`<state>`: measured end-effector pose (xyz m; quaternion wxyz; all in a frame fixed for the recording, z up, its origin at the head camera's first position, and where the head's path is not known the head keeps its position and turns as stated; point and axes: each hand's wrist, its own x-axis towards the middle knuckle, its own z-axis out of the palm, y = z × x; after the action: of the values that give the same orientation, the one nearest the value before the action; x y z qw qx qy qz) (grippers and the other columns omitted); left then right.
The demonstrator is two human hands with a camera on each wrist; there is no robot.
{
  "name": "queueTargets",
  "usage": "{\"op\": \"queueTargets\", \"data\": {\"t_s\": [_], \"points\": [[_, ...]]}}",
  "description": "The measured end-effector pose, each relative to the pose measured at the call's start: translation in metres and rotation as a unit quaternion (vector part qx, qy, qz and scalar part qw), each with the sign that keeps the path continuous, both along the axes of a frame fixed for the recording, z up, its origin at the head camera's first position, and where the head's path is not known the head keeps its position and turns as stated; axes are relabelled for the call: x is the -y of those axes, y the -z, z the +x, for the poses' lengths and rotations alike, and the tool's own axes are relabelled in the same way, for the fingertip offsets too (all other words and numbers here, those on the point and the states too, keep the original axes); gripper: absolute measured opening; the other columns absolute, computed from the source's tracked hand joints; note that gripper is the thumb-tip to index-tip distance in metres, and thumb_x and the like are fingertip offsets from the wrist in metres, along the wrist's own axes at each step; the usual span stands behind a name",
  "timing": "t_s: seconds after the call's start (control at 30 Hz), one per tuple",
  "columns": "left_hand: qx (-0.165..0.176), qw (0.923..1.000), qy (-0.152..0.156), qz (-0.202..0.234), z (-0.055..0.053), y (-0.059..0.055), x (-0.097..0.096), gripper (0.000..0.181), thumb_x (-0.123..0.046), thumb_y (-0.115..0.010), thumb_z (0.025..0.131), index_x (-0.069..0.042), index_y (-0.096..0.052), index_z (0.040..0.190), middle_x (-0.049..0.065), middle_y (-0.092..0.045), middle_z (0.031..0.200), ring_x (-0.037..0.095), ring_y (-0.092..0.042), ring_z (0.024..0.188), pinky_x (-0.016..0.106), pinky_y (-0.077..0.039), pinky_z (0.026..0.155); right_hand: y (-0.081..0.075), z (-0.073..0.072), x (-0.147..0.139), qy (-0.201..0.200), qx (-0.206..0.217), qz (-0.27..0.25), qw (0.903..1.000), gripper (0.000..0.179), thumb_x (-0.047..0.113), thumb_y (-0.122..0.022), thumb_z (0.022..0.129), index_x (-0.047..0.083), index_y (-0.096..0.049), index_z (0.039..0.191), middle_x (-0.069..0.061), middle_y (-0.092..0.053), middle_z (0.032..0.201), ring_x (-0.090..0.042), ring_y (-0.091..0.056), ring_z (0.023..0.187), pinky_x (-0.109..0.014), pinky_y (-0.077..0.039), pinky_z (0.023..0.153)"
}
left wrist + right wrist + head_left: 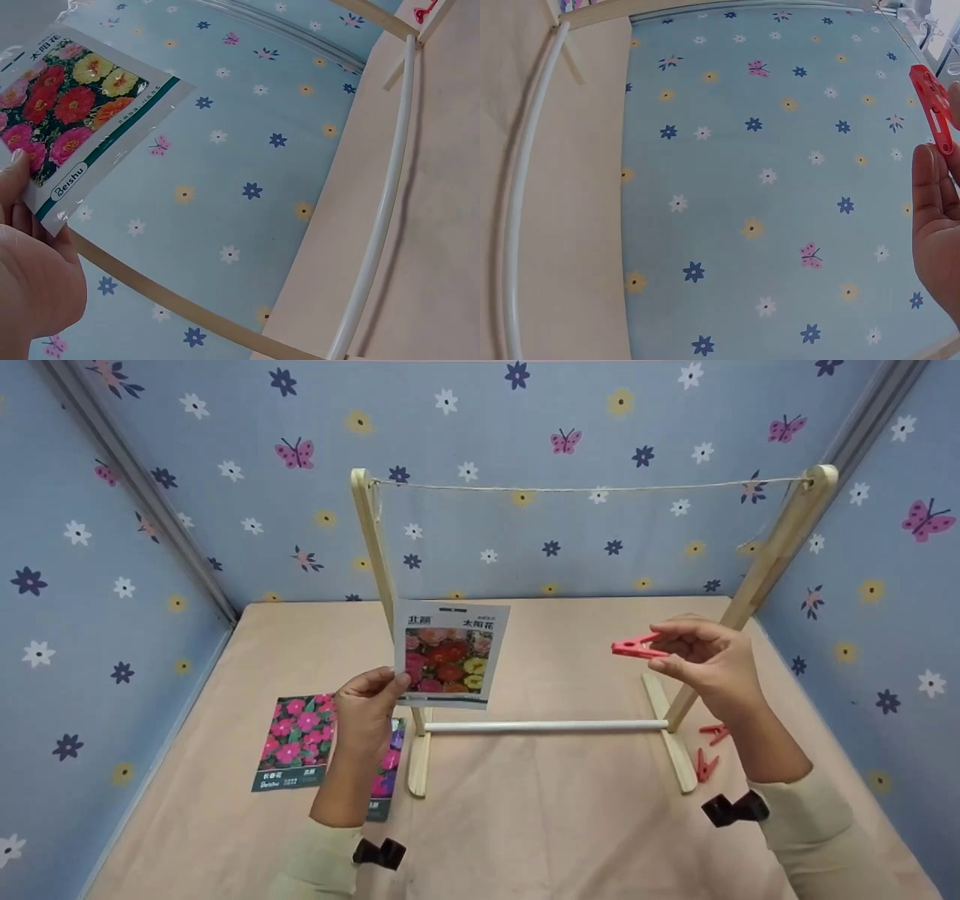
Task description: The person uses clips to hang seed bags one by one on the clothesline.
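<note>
Between thumb and fingers, my left hand (370,701) pinches the lower left edge of a seed packet (448,656) with red, pink and yellow flowers on its front. The packet is held upright before the left post of a wooden stand, and its lettering also shows in the left wrist view. My right hand (705,660) pinches a red clothespin (636,646) by its handle end near the right post, its nose pointing left. In the right wrist view the same clothespin (933,109) appears at the right edge. A thin string (585,489) runs between the post tops above both hands.
Two more seed packets, one pink-flowered (294,746) and one purple-flowered (386,772), lie on the table at left. Red clothespins (706,766) rest beside the stand's right foot. A white rod (546,727) joins the wooden posts (780,536) low down. Flowered panels (540,547) enclose the table.
</note>
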<state>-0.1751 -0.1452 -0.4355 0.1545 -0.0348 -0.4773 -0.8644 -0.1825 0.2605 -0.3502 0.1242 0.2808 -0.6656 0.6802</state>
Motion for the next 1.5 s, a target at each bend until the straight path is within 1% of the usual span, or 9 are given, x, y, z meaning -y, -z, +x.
{"op": "queueTargets", "data": {"t_s": [0.13,0.33,0.5,0.67,0.83,1.03,1.23,1.33,1.5], "points": [[-0.014,0.9998,-0.005,0.011,-0.002,-0.006,-0.005,0.013,0.002,-0.08,0.077,-0.011,-0.078,0.077,0.004,-0.071,0.079,0.012,-0.064,0.074,0.024,-0.056,0.072,-0.011,-0.004,0.007,0.002,-0.017,0.01,0.9998,0.034,-0.016,-0.074,0.075,-0.016,-0.065,0.108,-0.015,-0.07,0.096,-0.019,-0.067,0.082,-0.023,-0.057,0.071],[-0.034,0.9984,-0.042,-0.013,-0.006,-0.012,-0.013,0.013,0.0,-0.08,0.077,-0.012,-0.078,0.079,0.003,-0.071,0.079,0.012,-0.064,0.073,0.024,-0.056,0.07,-0.032,-0.011,0.019,-0.016,-0.062,0.008,0.9979,0.036,-0.015,-0.077,0.074,-0.017,-0.065,0.107,-0.016,-0.068,0.096,-0.021,-0.069,0.084,-0.023,-0.057,0.074],[-0.052,0.9965,-0.065,0.011,-0.008,-0.018,-0.021,0.013,0.001,-0.082,0.074,-0.011,-0.078,0.079,0.005,-0.07,0.078,0.012,-0.062,0.072,0.023,-0.055,0.067,-0.05,-0.018,0.032,-0.032,-0.1,-0.001,0.9945,0.036,-0.015,-0.078,0.072,-0.019,-0.064,0.106,-0.019,-0.068,0.097,-0.023,-0.069,0.084,-0.026,-0.057,0.075],[-0.06,0.9943,-0.088,0.01,-0.01,-0.022,-0.026,0.013,0.001,-0.083,0.073,-0.009,-0.078,0.081,0.005,-0.069,0.079,0.013,-0.061,0.072,0.022,-0.054,0.066,-0.064,-0.025,0.043,-0.025,-0.117,0.011,0.9928,0.037,-0.012,-0.08,0.072,-0.018,-0.065,0.105,-0.019,-0.067,0.097,-0.023,-0.069,0.083,-0.027,-0.057,0.078],[-0.071,0.9916,-0.108,0.005,-0.017,-0.027,-0.028,0.013,-0.003,-0.085,0.072,-0.009,-0.078,0.081,0.004,-0.07,0.077,0.012,-0.061,0.069,0.021,-0.053,0.063,-0.076,-0.034,0.054,-0.024,-0.128,0.032,0.991,0.036,-0.009,-0.081,0.072,-0.017,-0.066,0.104,-0.019,-0.067,0.096,-0.023,-0.068,0.081,-0.025,-0.056,0.078],[-0.084,0.9901,-0.112,0.007,-0.023,-0.031,-0.032,0.009,-0.002,-0.082,0.075,-0.007,-0.077,0.081,0.005,-0.069,0.077,0.012,-0.059,0.068,0.02,-0.052,0.063,-0.088,-0.043,0.068,-0.012,-0.152,0.072,0.9857,0.032,-0.005,-0.081,0.074,-0.014,-0.068,0.101,-0.017,-0.067,0.092,-0.022,-0.067,0.077,-0.024,-0.057,0.073],[-0.06,0.9908,-0.122,-0.005,-0.025,-0.034,-0.036,0.007,0.0,-0.079,0.079,-0.004,-0.077,0.084,0.006,-0.07,0.081,0.014,-0.06,0.073,0.022,-0.054,0.071,-0.101,-0.046,0.077,-0.005,-0.174,0.121,0.9772,0.028,-0.003,-0.082,0.074,-0.008,-0.071,0.099,-0.015,-0.067,0.091,-0.021,-0.067,0.075,-0.024,-0.057,0.072],[-0.06,0.9908,-0.121,0.006,-0.027,-0.037,-0.037,0.006,0.0,-0.078,0.079,-0.001,-0.076,0.084,0.006,-0.07,0.081,0.014,-0.06,0.073,0.022,-0.055,0.072,-0.11,-0.047,0.082,-0.003,-0.181,0.14,0.9735,0.026,-0.004,-0.081,0.075,-0.008,-0.071,0.098,-0.013,-0.066,0.089,-0.019,-0.066,0.074,-0.023,-0.056,0.07],[-0.065,0.9904,-0.118,0.032,-0.029,-0.041,-0.042,0.006,0.001,-0.077,0.08,-0.004,-0.077,0.083,0.007,-0.071,0.082,0.013,-0.061,0.075,0.022,-0.055,0.074,-0.125,-0.049,0.092,0.012,-0.196,0.175,0.9648,0.023,-0.002,-0.08,0.076,-0.008,-0.07,0.097,-0.01,-0.066,0.087,-0.015,-0.065,0.072,-0.021,-0.055,0.069]]}}
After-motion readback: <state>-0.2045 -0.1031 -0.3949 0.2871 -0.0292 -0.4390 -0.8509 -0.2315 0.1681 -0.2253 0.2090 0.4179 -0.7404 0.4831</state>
